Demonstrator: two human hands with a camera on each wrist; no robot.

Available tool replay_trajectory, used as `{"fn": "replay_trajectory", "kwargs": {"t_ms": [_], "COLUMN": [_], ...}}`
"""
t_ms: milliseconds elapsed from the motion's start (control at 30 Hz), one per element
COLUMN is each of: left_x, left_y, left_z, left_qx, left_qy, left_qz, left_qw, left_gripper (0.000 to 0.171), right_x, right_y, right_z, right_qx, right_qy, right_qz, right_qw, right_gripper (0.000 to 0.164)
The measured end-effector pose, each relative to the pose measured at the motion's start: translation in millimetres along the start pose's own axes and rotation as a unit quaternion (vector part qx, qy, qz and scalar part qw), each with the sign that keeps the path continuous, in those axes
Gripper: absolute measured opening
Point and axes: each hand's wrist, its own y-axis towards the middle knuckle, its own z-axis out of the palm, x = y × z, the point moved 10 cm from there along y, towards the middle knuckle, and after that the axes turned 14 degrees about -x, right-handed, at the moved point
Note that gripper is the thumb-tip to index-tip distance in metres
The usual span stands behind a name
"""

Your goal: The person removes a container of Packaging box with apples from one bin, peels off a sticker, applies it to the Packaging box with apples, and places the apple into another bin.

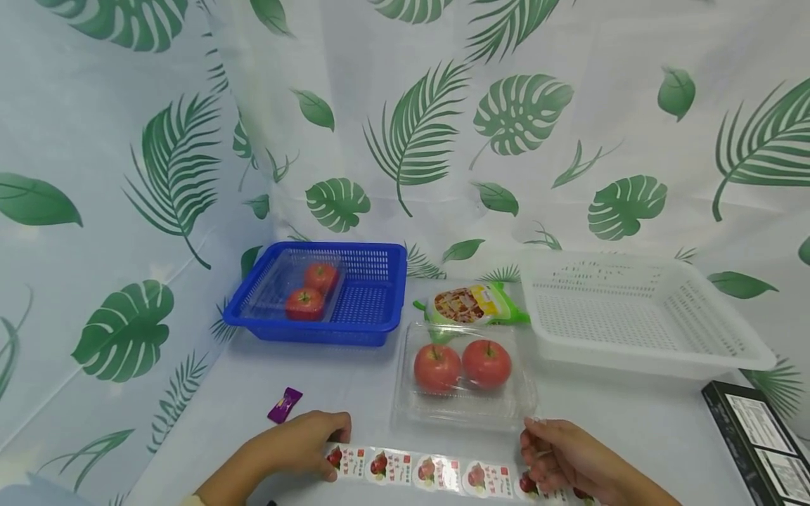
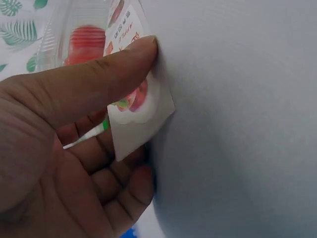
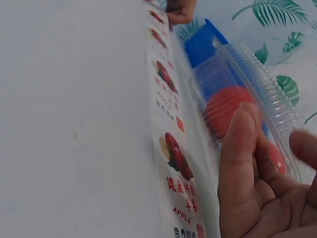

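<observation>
A strip of apple-printed label stickers (image 1: 405,472) runs across the front of the table. My left hand (image 1: 304,443) pinches its left end between thumb and fingers; in the left wrist view the thumb lies over the printed face of the strip (image 2: 141,121). Over the strip's right part is my right hand (image 1: 563,453), its fingers loosely bent. The right wrist view shows thumb and fingers apart, beside the strip (image 3: 173,124). Just beyond the hands sits a clear plastic clamshell box (image 1: 465,407) with two red apples (image 1: 436,367) inside.
A blue basket (image 1: 389,316) at back left holds another clear box with two apples. Behind the front box lies a green-and-yellow food packet (image 1: 500,302). A white basket (image 1: 639,362) stands back right, a black box (image 1: 753,429) at far right. A purple wrapped sweet (image 1: 285,405) lies near the left hand.
</observation>
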Motion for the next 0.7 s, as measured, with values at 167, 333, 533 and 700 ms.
{"fn": "replay_trajectory", "kwargs": {"t_ms": [167, 333, 533, 700], "left_x": [-4.4, -22.4, -40.7, -59.9], "left_y": [-0.4, 5.3, 12.7, 18.5], "left_z": [0.5, -9.3, -12.7, -10.8], "left_qx": [0.012, 0.017, 0.041, 0.035], "left_qy": [-0.079, -0.175, -0.257, -0.355], "left_qz": [0.013, 0.042, 0.030, 0.000], "left_qw": [0.9967, 0.9836, 0.9651, 0.9342], "left_gripper": [0.041, 0.036, 0.034, 0.037], "right_x": [-7, 6, 22, 35], "right_y": [-6, -9, -8, -4], "right_z": [13, 29, 46, 64], "right_qx": [0.052, 0.060, 0.031, 0.004], "right_qy": [-0.043, -0.078, -0.099, -0.117], "right_qz": [0.008, -0.038, -0.082, -0.129], "right_qw": [0.998, 0.994, 0.991, 0.985], "right_gripper": [0.042, 0.041, 0.035, 0.027]}}
